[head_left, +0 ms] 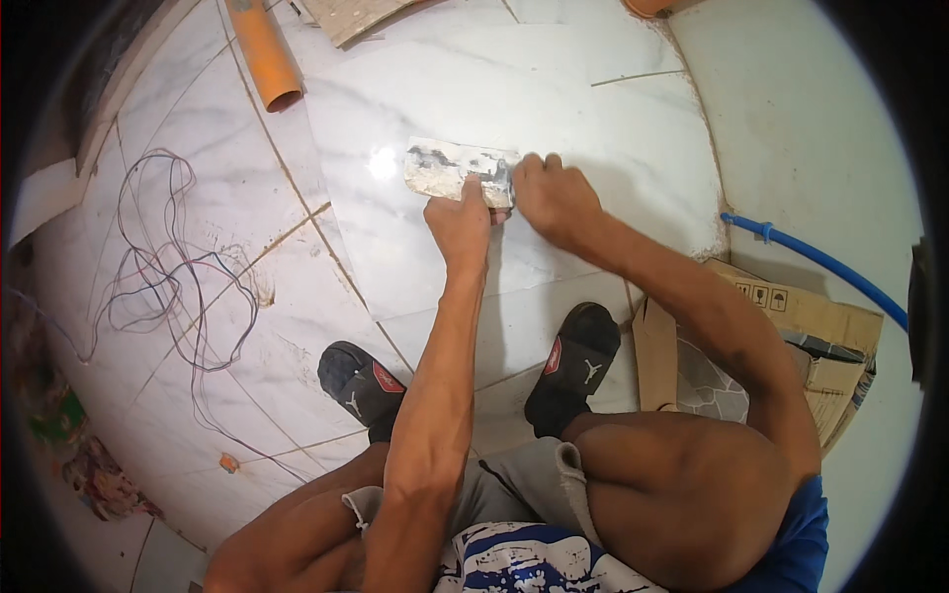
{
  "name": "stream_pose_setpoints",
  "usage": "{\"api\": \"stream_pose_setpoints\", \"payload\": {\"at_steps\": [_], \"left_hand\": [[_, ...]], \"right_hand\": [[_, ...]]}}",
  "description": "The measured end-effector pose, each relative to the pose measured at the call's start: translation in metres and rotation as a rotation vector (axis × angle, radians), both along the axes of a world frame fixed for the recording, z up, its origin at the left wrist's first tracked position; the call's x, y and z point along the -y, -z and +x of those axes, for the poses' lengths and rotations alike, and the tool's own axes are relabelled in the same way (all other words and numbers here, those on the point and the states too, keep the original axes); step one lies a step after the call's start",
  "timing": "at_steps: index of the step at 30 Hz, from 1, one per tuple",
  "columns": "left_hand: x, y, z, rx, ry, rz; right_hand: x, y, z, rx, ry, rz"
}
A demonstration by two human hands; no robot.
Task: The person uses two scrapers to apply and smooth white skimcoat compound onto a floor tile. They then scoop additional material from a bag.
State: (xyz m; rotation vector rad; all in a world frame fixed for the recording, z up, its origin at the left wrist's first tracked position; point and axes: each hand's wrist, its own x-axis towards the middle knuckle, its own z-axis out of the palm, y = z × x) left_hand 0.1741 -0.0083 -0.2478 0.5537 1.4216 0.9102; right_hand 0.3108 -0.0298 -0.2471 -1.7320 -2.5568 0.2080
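My left hand (460, 225) grips a flat off-white piece (435, 178) with grey smears and a rough, crusted lower edge. Its thumb lies across the face, and some fingertips show below the right end. At that same right end is my right hand (556, 198), its fingers curled closed. Whatever those fingers hold, if anything, is hidden behind them. Both hands are out in front of my feet, over the pale marbled floor tiles (395, 257).
Thin tangled wires (203, 277) lie on the left. An orange pipe (265, 59) and a board (361, 15) are at the far side. A blue hose (820, 252) runs along the right wall, above flattened cardboard (781, 301). My black slippers (578, 356) rest on the tiles.
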Motion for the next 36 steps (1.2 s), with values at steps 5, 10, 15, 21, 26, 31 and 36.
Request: {"api": "stream_pose_setpoints", "payload": {"at_steps": [5,10,15,21,26,31,36], "left_hand": [[-0.007,0.009,-0.014,-0.041,0.014,0.011],[-0.006,0.01,-0.01,-0.053,0.034,0.01],[0.0,0.004,-0.008,-0.011,0.075,-0.056],[-0.004,0.005,-0.008,0.01,0.066,-0.004],[-0.003,0.0,-0.008,0.003,0.03,-0.002],[-0.003,-0.002,-0.001,0.03,-0.029,0.007],[-0.001,0.008,-0.013,-0.01,0.066,-0.017]], "right_hand": [[0.021,-0.03,-0.025,0.084,-0.076,-0.249],[0.022,-0.016,-0.017,0.022,-0.016,-0.078],[0.02,-0.016,-0.011,0.107,-0.013,-0.08],[0.032,-0.012,-0.016,0.116,0.0,0.094],[0.028,-0.013,-0.02,0.058,0.013,-0.004],[-0.001,0.0,0.003,0.054,0.02,-0.049],[0.025,-0.016,-0.02,0.079,0.013,-0.085]]}}
